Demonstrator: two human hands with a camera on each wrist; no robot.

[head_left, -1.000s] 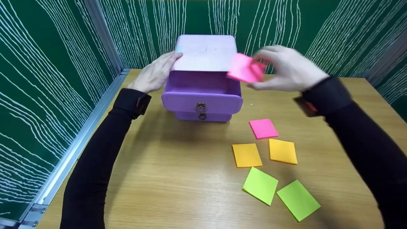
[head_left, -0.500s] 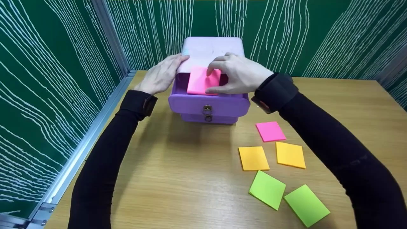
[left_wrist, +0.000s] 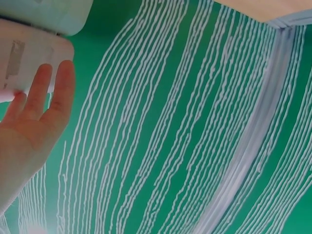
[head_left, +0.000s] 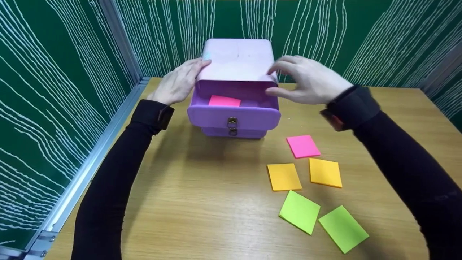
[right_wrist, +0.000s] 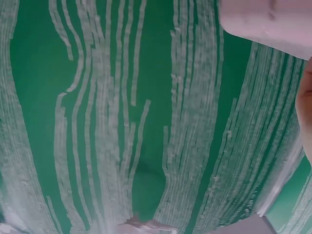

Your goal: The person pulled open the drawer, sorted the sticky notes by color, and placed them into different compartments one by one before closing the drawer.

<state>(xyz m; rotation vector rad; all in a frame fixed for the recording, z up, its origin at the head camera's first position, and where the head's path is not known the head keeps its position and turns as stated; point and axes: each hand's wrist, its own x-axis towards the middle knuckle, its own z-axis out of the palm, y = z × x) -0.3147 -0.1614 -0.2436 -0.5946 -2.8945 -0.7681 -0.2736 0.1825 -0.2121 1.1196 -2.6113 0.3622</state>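
Note:
A small purple drawer unit (head_left: 238, 59) with a pale top stands at the back of the table, its upper drawer (head_left: 234, 117) pulled out. Inside that drawer lies a pink sticky note pad (head_left: 224, 101), partly hidden by the drawer front. My left hand (head_left: 178, 81) rests with straight fingers against the unit's left side and top edge; the left wrist view shows its fingers (left_wrist: 62, 95) laid along the side. My right hand (head_left: 306, 81) is at the unit's right front corner, thumb and fingers apart with nothing between them.
Right of the unit lie a second pink pad (head_left: 303, 146), two orange pads (head_left: 284, 177) and two green pads (head_left: 299, 212) on the wooden table (head_left: 202, 216). Green walls (head_left: 310, 21) with white wavy lines and a metal frame (head_left: 122, 39) enclose the table's back and sides.
My right hand carried the pink sticky note pad left over the open drawer, let it go inside, and drew back right. My left hand stayed on the unit.

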